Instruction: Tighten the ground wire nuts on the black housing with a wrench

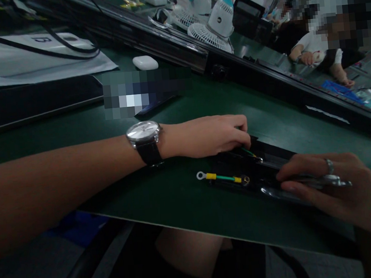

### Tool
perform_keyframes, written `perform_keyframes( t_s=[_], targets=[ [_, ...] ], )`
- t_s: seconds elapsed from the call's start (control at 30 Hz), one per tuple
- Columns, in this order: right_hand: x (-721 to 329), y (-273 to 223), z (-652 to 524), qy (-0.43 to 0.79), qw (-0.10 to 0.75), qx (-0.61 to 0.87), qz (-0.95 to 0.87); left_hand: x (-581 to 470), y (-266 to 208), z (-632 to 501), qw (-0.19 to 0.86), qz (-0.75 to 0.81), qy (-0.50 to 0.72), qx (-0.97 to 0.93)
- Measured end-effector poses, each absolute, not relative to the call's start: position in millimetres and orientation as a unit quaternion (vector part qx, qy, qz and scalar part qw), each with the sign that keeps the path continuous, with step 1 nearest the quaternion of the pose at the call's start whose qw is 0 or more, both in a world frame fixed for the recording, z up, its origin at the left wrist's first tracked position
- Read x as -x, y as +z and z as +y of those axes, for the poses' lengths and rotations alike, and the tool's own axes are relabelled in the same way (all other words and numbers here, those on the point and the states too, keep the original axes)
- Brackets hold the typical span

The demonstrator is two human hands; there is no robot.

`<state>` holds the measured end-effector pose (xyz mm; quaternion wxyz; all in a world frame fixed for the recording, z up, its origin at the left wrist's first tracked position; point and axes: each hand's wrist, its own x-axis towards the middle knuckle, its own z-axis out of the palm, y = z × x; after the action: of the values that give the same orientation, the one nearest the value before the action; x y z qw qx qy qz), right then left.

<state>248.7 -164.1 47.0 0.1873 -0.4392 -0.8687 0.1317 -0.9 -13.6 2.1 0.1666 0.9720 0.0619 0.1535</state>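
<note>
My left hand [214, 134], wearing a wristwatch [144, 131], rests with curled fingers over the far left end of a long black channel-shaped part [277, 151]. A thin green-yellow wire [247, 151] shows just below its fingertips; what the fingers grip is hidden. Nearer me, a short green wire with yellow sleeves and a ring terminal [223, 177] lies at the channel's left end. My right hand [338, 182], with a ring on one finger, is closed around a slim silver tool [325, 181] above the channel. The tool's exact kind is unclear.
A white earbud case [145, 63], a blurred-out object [133, 98] and a long dark case [39, 102] lie on the green tabletop [165, 201]. A black rail [281, 81] crosses behind. Beyond stand white fans [220, 19]; other people sit at the far right.
</note>
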Motion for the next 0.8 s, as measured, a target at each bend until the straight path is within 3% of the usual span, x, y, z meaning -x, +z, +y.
perform_keyframes(
  t_s=[0.33, 0.53, 0.8],
  targets=[
    [-251.4, 49.6, -164.3, 0.245, 0.155, 0.437, -0.852, 0.8, 1.8, -13.3, 0.166, 0.062, 0.152, -0.972],
    [-251.6, 45.9, -165.3, 0.163, 0.178, 0.51, -0.826, 0.8, 2.3, -13.1, 0.163, 0.058, 0.149, -0.974],
    [-249.8, 44.6, -162.0, 0.149, 0.17, 0.495, -0.839, 0.8, 2.6, -12.2, 0.168, 0.058, 0.149, -0.973]
  ],
)
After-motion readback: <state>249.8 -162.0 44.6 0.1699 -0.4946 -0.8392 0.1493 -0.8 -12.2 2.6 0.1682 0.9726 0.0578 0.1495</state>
